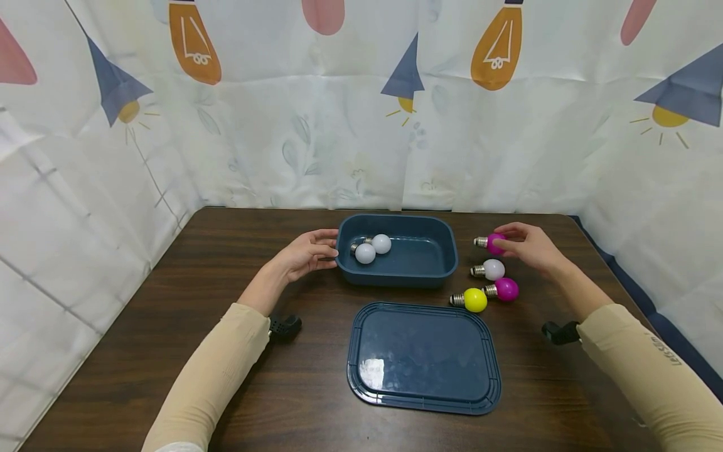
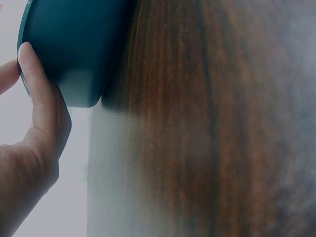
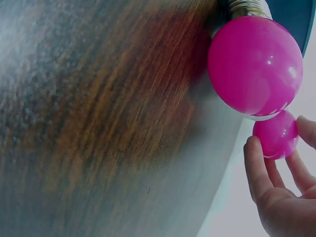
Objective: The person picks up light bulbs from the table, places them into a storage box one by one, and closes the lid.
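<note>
My left hand [image 1: 310, 256] holds the left end of a dark blue plastic box [image 1: 395, 280]. In the left wrist view, fingertips meet the box wall [image 2: 74, 49] at its rim. Inside the box, two white light bulbs [image 1: 365, 253] lie toward the left. To its right, my right hand [image 1: 525, 243] pinches a magenta light bulb [image 1: 494, 243] by its round globe, its metal screw base pointing left. Just nearer me lie a white bulb [image 1: 494, 269], another magenta bulb [image 1: 506, 289] and a yellow bulb [image 1: 476, 300]. That second magenta bulb looms large in the right wrist view.
A dark blue lid [image 1: 429, 358] lies flat in front of the box on the brown wooden table [image 1: 226, 245]. White curtains [image 1: 339, 138] printed with lamps and bulbs hang behind the table and along its sides.
</note>
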